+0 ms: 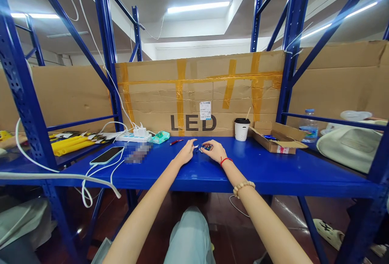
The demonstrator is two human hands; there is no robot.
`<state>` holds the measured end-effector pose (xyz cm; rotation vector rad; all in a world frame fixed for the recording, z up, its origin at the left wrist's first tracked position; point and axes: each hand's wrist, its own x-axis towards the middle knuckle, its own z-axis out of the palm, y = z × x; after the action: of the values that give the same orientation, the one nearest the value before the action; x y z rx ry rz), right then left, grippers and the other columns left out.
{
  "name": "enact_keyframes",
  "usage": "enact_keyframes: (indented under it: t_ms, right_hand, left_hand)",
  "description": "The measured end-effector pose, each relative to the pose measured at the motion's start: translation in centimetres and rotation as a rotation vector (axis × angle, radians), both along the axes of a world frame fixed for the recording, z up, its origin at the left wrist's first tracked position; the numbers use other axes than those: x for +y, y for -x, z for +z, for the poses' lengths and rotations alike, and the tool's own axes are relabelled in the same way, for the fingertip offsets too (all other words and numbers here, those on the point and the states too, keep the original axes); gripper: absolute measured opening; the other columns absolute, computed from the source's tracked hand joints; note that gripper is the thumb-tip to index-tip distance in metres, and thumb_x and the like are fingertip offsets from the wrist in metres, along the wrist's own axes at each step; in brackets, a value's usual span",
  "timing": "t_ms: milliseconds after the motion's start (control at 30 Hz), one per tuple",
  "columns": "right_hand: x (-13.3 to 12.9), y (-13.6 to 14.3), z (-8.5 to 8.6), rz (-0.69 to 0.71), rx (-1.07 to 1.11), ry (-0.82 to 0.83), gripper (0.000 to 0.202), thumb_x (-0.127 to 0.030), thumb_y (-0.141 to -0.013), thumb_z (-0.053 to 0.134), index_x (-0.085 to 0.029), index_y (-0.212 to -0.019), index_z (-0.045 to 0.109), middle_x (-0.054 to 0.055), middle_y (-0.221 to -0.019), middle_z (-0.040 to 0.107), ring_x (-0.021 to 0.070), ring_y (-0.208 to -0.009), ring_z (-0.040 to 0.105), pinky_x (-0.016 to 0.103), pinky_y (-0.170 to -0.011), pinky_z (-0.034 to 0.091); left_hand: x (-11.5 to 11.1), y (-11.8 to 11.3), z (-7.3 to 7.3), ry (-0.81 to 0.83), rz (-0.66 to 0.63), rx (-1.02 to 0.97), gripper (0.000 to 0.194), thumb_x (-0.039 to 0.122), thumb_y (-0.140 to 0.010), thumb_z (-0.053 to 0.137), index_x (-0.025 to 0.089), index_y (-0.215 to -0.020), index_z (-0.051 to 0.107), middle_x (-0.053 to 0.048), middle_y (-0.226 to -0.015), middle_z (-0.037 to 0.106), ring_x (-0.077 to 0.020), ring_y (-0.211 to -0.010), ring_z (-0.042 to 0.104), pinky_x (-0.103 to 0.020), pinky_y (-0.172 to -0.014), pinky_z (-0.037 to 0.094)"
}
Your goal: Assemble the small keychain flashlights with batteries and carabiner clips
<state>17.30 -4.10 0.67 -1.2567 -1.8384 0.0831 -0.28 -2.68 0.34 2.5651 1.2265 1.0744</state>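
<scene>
Both my hands are over the middle of the blue shelf top (255,166), close together. Between their fingertips lie small shiny metallic and dark blue parts (199,149), too small to name. My left hand (185,153) is closed at the left of these parts, its fingertips touching or gripping something tiny. From the right, my right hand (215,151) pinches at the small parts, its thumb and fingers curled over them. What exactly each hand holds is hidden by the fingers.
A red pen (176,142) lies just beyond my left hand. Further left are a wipes pack (160,137), a power strip (126,136), a phone (107,155) and white cables. A lidded paper cup (242,130) and an open cardboard box (275,142) stand to the right. Cardboard (146,101) walls the back.
</scene>
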Motion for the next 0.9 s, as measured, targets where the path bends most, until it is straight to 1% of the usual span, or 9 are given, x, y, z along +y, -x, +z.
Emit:
enact_keyframes:
  t_ms: [200, 267, 367, 467, 567, 633, 767, 833, 900]
  right_hand:
    - [0.6, 0.0, -0.7, 0.115, -0.103, 0.044, 0.028, -0.046, -0.062, 0.064, -0.024, -0.079, 0.068, -0.001, -0.081, 0.066, 0.0134, -0.067, 0.059, 0.024, -0.057, 0.043]
    - [0.7, 0.0, -0.8, 0.135, -0.122, 0.050, 0.029, -0.044, -0.064, 0.063, -0.025, -0.084, 0.067, -0.001, -0.081, 0.066, 0.0128, -0.066, 0.058, 0.023, -0.057, 0.043]
    - [0.7, 0.1, -0.7, 0.146, -0.134, 0.039, 0.027, -0.039, -0.068, 0.061, -0.025, -0.090, 0.066, -0.001, -0.084, 0.064, 0.0105, -0.064, 0.057, 0.022, -0.058, 0.043]
    - [0.4, 0.3, -0.5, 0.140, -0.141, 0.033, 0.023, -0.038, -0.068, 0.061, -0.023, -0.084, 0.068, 0.001, -0.090, 0.062, 0.0084, -0.060, 0.055, 0.022, -0.058, 0.043]
    - [0.0, 0.6, -0.3, 0.121, -0.132, 0.033, 0.023, -0.039, -0.068, 0.060, -0.022, -0.082, 0.068, 0.003, -0.100, 0.060, 0.0079, -0.059, 0.056, 0.022, -0.057, 0.043]
    - [-0.2, 0.7, -0.1, 0.114, -0.127, 0.037, 0.022, -0.037, -0.070, 0.059, -0.023, -0.084, 0.069, 0.003, -0.099, 0.062, 0.0088, -0.061, 0.057, 0.022, -0.057, 0.043]
    - [-0.4, 0.7, 0.1, 0.103, -0.124, 0.066, 0.026, -0.037, -0.072, 0.056, -0.025, -0.090, 0.069, 0.000, -0.081, 0.067, 0.0124, -0.061, 0.058, 0.023, -0.055, 0.041]
    - [-0.4, 0.6, 0.2, 0.102, -0.120, 0.077, 0.028, -0.040, -0.073, 0.055, -0.024, -0.092, 0.069, 0.001, -0.081, 0.068, 0.0133, -0.062, 0.059, 0.023, -0.056, 0.042]
    - [-0.4, 0.6, 0.2, 0.104, -0.112, 0.082, 0.029, -0.041, -0.074, 0.055, -0.024, -0.094, 0.068, 0.001, -0.086, 0.068, 0.0131, -0.062, 0.059, 0.024, -0.057, 0.042]
  left_hand:
    - [-1.0, -0.5, 0.5, 0.038, -0.050, 0.005, 0.030, 0.021, -0.088, 0.030, 0.019, -0.117, 0.038, -0.005, -0.096, 0.053, -0.0169, -0.090, 0.052, -0.032, -0.085, 0.041]
    - [-1.3, -0.5, 0.6, 0.046, -0.047, 0.004, 0.028, 0.024, -0.089, 0.028, 0.019, -0.114, 0.040, -0.005, -0.096, 0.054, -0.0166, -0.089, 0.052, -0.032, -0.085, 0.041]
    - [-1.6, -0.6, 0.8, 0.060, -0.033, 0.012, 0.025, 0.033, -0.089, 0.030, 0.020, -0.104, 0.044, -0.004, -0.096, 0.055, -0.0162, -0.088, 0.053, -0.030, -0.082, 0.041]
    - [-1.9, -0.6, 1.0, 0.070, 0.000, 0.034, 0.028, 0.043, -0.087, 0.032, 0.020, -0.092, 0.047, -0.003, -0.093, 0.056, -0.0162, -0.085, 0.053, -0.029, -0.079, 0.042]
    - [-2.2, -0.6, 1.2, 0.071, 0.059, 0.055, 0.031, 0.048, -0.086, 0.032, 0.021, -0.089, 0.047, -0.001, -0.089, 0.057, -0.0164, -0.081, 0.054, -0.030, -0.075, 0.042]
    - [-2.3, -0.6, 1.2, 0.065, 0.099, 0.069, 0.032, 0.049, -0.086, 0.030, 0.021, -0.088, 0.047, -0.001, -0.088, 0.056, -0.0169, -0.081, 0.054, -0.030, -0.075, 0.042]
    - [-2.1, -0.7, 1.1, 0.050, 0.160, 0.103, 0.034, 0.044, -0.088, 0.026, 0.022, -0.086, 0.050, -0.003, -0.093, 0.056, -0.0186, -0.090, 0.054, -0.032, -0.081, 0.041]
    - [-1.9, -0.7, 1.0, 0.045, 0.184, 0.116, 0.034, 0.042, -0.089, 0.025, 0.021, -0.087, 0.053, -0.004, -0.097, 0.057, -0.0191, -0.095, 0.053, -0.032, -0.084, 0.040]
    - [-1.7, -0.7, 0.9, 0.039, 0.211, 0.123, 0.034, 0.040, -0.089, 0.026, 0.021, -0.090, 0.054, -0.005, -0.101, 0.057, -0.0198, -0.099, 0.052, -0.033, -0.087, 0.039]
